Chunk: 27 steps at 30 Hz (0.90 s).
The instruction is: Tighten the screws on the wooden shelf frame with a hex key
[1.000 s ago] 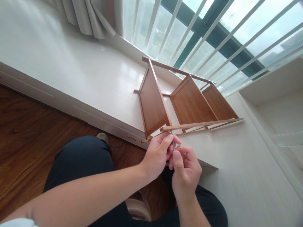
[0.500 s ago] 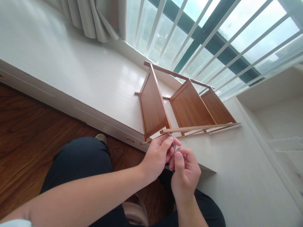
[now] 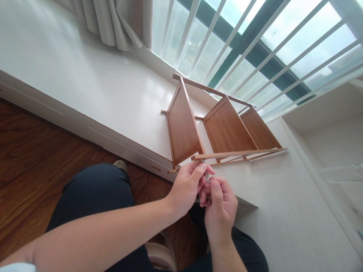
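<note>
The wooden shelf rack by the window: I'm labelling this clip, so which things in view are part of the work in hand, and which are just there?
In use:
- wooden shelf rack, lying on its side on the white ledge
- thin metal tool, pinched at the rack's near rail
- left hand
- right hand

Just there:
- curtain
- window bars
- wood floor
- white cabinet

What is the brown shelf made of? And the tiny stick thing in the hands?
The shelf looks like wood, maybe bamboo: warm brown with fine straight grain and a smooth finish. The small tool both hands pinch looks like metal, thin, grey and a bit shiny.
</note>
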Each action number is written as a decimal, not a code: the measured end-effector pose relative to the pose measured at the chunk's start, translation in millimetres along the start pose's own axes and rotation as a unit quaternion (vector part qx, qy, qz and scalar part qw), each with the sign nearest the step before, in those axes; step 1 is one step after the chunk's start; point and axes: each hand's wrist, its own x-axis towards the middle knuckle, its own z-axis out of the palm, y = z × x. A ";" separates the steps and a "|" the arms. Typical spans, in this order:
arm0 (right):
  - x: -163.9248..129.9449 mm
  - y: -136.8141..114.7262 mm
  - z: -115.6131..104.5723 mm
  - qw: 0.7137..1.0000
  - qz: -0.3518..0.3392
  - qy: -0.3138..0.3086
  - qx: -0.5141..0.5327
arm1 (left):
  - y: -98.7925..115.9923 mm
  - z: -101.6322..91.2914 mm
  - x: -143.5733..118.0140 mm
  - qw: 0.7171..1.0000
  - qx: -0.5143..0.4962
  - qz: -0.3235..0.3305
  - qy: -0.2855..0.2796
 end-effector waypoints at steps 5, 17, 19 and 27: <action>-2.4 -3.1 2.1 0.999 0.039 0.004 0.035 | 1.5 0.5 -0.4 1.000 -0.005 -0.003 0.008; 0.1 1.1 -3.2 0.997 -0.009 -0.001 -0.072 | 3.7 3.7 0.4 1.000 -0.020 0.009 0.005; 0.0 2.8 -4.2 0.997 -0.007 -0.002 -0.079 | 3.3 3.8 0.4 1.000 -0.019 0.008 0.002; 4.1 -0.4 2.1 0.998 0.061 0.002 0.002 | 4.4 3.5 -0.1 1.000 -0.003 -0.002 0.002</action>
